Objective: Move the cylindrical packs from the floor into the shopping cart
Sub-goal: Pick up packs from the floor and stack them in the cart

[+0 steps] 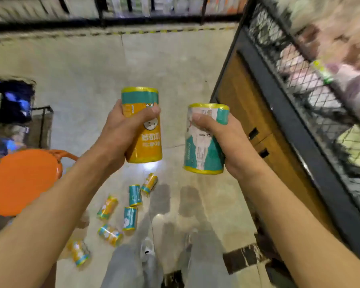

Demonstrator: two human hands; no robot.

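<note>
My left hand grips an orange cylindrical pack with a teal band at its top, held upright at chest height. My right hand grips a teal and white cylindrical pack with yellow ends, also upright. Both packs hang in the air over the floor, side by side and a little apart. Several more packs of the same kind lie scattered on the pale floor below, near my feet. A black wire basket that may be the shopping cart shows at the left edge, blurred.
An orange round stool stands at the left. A wooden display stand with a black frame and a wire mesh bin of goods fills the right side. Dark shelving runs along the back. My legs and shoes are below.
</note>
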